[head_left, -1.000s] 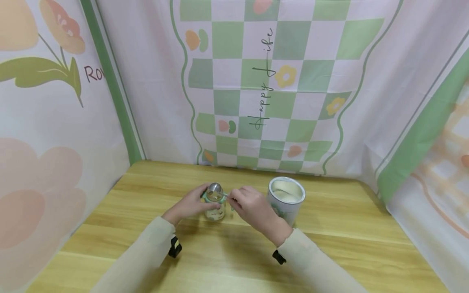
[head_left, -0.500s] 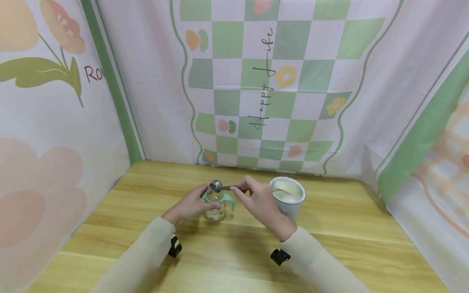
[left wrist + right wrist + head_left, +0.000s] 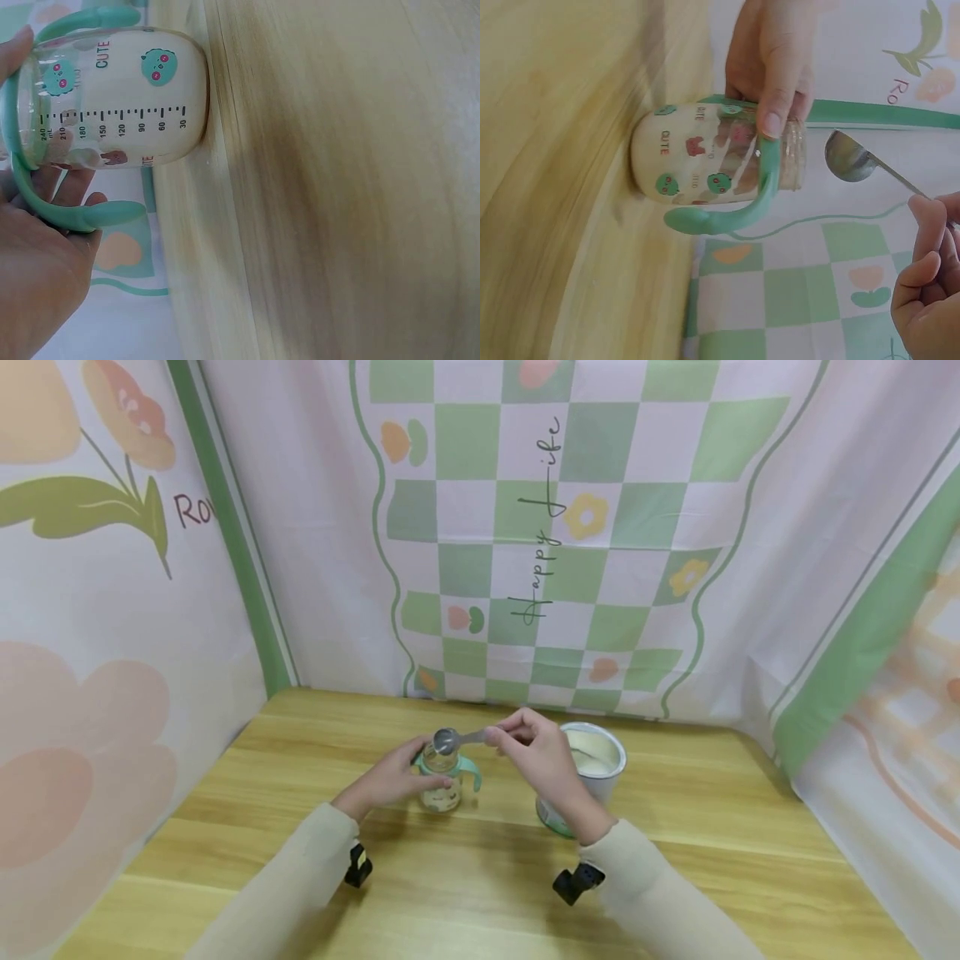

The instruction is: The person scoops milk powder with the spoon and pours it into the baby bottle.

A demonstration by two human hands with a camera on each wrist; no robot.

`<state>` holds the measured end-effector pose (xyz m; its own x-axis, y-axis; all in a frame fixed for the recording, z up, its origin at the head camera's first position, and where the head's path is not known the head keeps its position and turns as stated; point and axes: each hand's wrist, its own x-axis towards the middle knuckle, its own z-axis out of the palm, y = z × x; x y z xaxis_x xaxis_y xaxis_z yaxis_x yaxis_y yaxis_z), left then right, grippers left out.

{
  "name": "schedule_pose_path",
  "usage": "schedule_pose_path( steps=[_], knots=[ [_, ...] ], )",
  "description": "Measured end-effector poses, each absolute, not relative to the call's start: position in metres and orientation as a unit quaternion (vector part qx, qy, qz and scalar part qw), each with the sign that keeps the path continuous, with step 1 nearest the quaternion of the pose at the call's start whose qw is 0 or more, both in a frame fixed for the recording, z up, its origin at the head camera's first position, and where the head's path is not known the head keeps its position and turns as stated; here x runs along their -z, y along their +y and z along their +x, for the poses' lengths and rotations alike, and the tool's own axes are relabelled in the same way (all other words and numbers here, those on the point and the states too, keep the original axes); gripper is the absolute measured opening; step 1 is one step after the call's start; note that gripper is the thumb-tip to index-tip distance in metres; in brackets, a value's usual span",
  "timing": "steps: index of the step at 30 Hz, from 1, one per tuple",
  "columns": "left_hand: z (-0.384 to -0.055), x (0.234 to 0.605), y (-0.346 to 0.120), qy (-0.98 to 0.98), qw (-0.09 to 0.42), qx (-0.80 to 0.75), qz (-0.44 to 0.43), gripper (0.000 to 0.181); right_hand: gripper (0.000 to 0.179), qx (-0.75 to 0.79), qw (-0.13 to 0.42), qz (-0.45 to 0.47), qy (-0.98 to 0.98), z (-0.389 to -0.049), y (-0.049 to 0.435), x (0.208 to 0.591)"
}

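Observation:
My left hand (image 3: 390,783) grips a clear baby bottle (image 3: 441,797) around its upper part, just by the green collar. The bottle stands upright and uncapped on the table. In the left wrist view its wall (image 3: 124,94) shows a printed scale and one curved green handle (image 3: 82,216). Pale contents fill its lower part in the right wrist view. With thumb and fingers, my right hand (image 3: 542,758) pinches the handle of a metal measuring spoon (image 3: 446,742). The spoon's bowl (image 3: 849,159) hangs just above the bottle's mouth, apart from it, and shows bare metal in the head view.
A white tin (image 3: 602,787) of cream-coloured powder stands open to the right, partly behind my right hand and wrist. The wooden table (image 3: 450,893) ends at a patterned curtain (image 3: 525,635) at the back, with more fabric at both sides.
My right hand has risen and moved slightly right, turning the spoon so its bowl, tipped over at the bottle's mouth before, now faces up above it. My left hand and the bottle have stayed put.

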<state>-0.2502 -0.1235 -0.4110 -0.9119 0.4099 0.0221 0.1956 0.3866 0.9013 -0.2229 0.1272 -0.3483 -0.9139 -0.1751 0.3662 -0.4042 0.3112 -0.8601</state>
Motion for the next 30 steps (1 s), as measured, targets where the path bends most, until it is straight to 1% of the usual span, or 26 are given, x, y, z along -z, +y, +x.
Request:
schedule_pose_path(
  steps=[6,13,18,21,26,30],
  knots=[
    [-0.25,0.411,-0.123,0.826,0.106,-0.521,0.187,0.068,0.024,-0.594,0.082,0.16,-0.784,-0.223,0.134,0.344],
    [-0.25,0.41,-0.124,0.832,0.102,-0.512,0.189,0.069,0.027,-0.593,0.091,0.145,-0.787,-0.223,0.142,0.339],
    [-0.251,0.409,-0.124,0.837,0.095,-0.503,0.192,0.069,0.022,-0.59,0.093,0.139,-0.79,-0.222,0.149,0.333],
    [-0.251,0.41,-0.124,0.839,0.091,-0.502,0.191,0.069,0.023,-0.585,0.103,0.14,-0.792,-0.222,0.156,0.332],
    [-0.251,0.41,-0.125,0.839,0.092,-0.501,0.19,0.067,0.03,-0.581,0.123,0.142,-0.792,-0.22,0.169,0.329],
    [-0.252,0.41,-0.127,0.84,0.096,-0.496,0.195,0.066,0.03,-0.577,0.137,0.142,-0.793,-0.219,0.18,0.326]
  ],
)
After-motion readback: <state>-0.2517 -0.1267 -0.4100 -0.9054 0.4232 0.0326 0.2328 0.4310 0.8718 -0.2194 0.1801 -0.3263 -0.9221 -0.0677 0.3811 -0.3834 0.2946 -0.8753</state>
